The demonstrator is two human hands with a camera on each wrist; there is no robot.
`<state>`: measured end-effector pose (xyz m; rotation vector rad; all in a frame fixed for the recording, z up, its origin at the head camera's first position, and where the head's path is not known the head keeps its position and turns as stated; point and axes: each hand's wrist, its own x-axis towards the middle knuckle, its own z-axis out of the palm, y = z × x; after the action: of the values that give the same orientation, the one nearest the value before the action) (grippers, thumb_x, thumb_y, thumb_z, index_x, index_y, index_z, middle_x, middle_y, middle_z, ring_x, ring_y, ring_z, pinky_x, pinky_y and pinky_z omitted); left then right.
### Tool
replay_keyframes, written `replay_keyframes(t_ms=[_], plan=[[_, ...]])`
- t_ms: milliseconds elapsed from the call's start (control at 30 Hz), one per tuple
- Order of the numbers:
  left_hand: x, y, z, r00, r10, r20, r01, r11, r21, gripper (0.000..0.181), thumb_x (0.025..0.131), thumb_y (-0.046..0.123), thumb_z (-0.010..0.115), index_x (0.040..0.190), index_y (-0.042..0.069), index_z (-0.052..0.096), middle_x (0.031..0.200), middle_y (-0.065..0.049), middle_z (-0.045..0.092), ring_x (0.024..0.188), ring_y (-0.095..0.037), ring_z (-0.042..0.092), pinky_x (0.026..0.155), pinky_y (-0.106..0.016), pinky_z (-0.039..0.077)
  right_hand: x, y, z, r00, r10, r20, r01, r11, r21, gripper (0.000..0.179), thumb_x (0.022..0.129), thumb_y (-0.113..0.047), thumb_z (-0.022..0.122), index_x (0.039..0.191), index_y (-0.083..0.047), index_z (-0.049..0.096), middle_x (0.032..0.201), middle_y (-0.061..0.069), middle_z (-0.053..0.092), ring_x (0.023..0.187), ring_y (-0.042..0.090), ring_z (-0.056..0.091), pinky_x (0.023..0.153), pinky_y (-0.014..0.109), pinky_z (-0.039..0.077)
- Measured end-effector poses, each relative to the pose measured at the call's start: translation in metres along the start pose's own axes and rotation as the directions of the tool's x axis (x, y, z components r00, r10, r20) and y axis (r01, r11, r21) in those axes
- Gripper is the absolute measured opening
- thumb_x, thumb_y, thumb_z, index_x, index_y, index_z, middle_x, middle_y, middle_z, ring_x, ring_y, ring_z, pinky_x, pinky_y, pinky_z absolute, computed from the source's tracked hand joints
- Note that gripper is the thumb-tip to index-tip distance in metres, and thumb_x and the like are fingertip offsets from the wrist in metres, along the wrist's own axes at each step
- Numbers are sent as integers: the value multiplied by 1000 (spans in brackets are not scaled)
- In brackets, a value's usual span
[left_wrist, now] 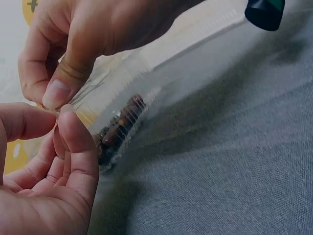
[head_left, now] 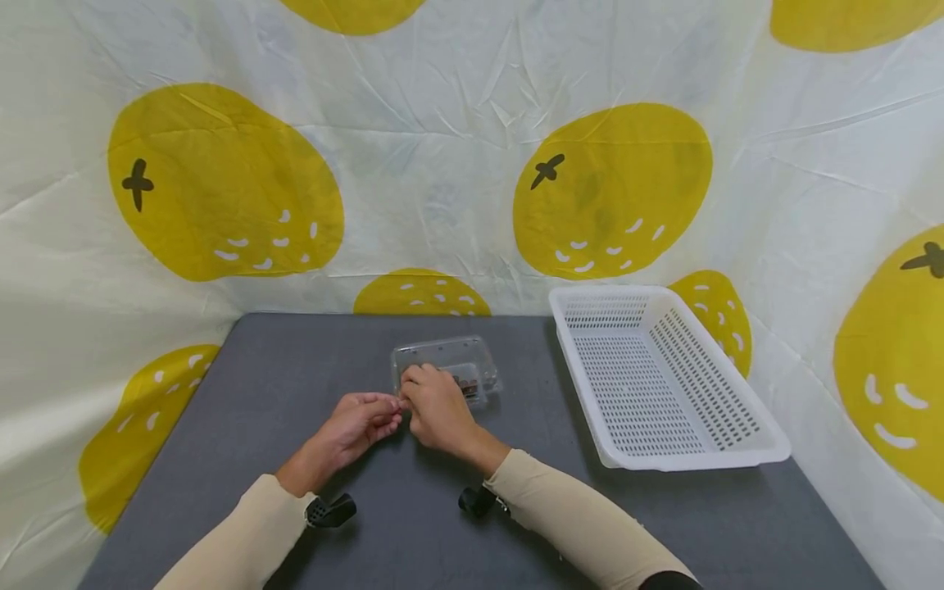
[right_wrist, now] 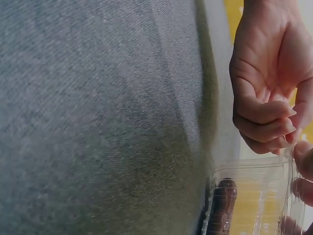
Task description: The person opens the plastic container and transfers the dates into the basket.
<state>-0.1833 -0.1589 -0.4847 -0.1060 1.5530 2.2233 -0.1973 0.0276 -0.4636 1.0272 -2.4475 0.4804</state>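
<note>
Left forearm [head_left: 239, 528] pointing toward two o'clock, right forearm [head_left: 590, 520] toward ten; left hand [head_left: 360, 428] pinching, thumb meeting forefinger; right hand [head_left: 441, 408] gripping just beside, fingers bending.

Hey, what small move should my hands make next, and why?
Probably ease one edge of the clear container upward with the right hand while the left hand steadies it: both hands' fingers meet at that edge, and dark brown pieces lie inside. Whether it's latched, I can't tell.
</note>
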Motion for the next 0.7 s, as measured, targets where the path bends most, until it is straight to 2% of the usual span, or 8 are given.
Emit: replay_keyframes(t_ms=[167, 367, 467, 700], plan=[[1, 2, 3, 999, 2, -32, -2, 1000, 4, 25, 100, -3, 56, 87, 9, 73, 86, 2, 76, 72, -6, 68, 69, -19, 60, 1, 0, 1, 1000, -4, -25, 3, 1000, -13, 12, 85, -4, 74, 85, -15, 71, 101, -3, 67, 85, 16, 58, 75, 33, 50], [3, 0, 8, 997, -19, -81, 22, 999, 26, 20, 99, -3, 57, 87, 9, 68, 79, 3, 71, 70, -7, 67, 69, -20, 59, 5, -1, -2, 995, 9, -100, -6, 999, 31, 10, 94, -4, 67, 87, -12, 69, 100, 0, 66, 85, 19, 58, 72, 34, 49], [3, 1, 9, 993, -15, -119, 17, 1000, 19, 20, 99, -2, 58, 87, 10, 68, 80, 3, 70, 70, -8, 67, 69, -21, 60, 5, -2, -1, 995, -5, -99, 9, 999, 43, 11, 96, -7, 66, 88, -14, 69, 100, 0, 66, 86, 18, 58, 75, 35, 50], [4, 3, 11, 993, -32, -114, 32, 999, -2, 21, 99, -3, 58, 88, 10, 70, 84, 0, 72, 75, -11, 69, 76, -24, 61, 2, 0, 4, 994, -26, -106, 27, 1000, 7, 8, 96, -13, 71, 89, -16, 70, 103, -1, 67, 89, 18, 60, 85, 38, 54]])
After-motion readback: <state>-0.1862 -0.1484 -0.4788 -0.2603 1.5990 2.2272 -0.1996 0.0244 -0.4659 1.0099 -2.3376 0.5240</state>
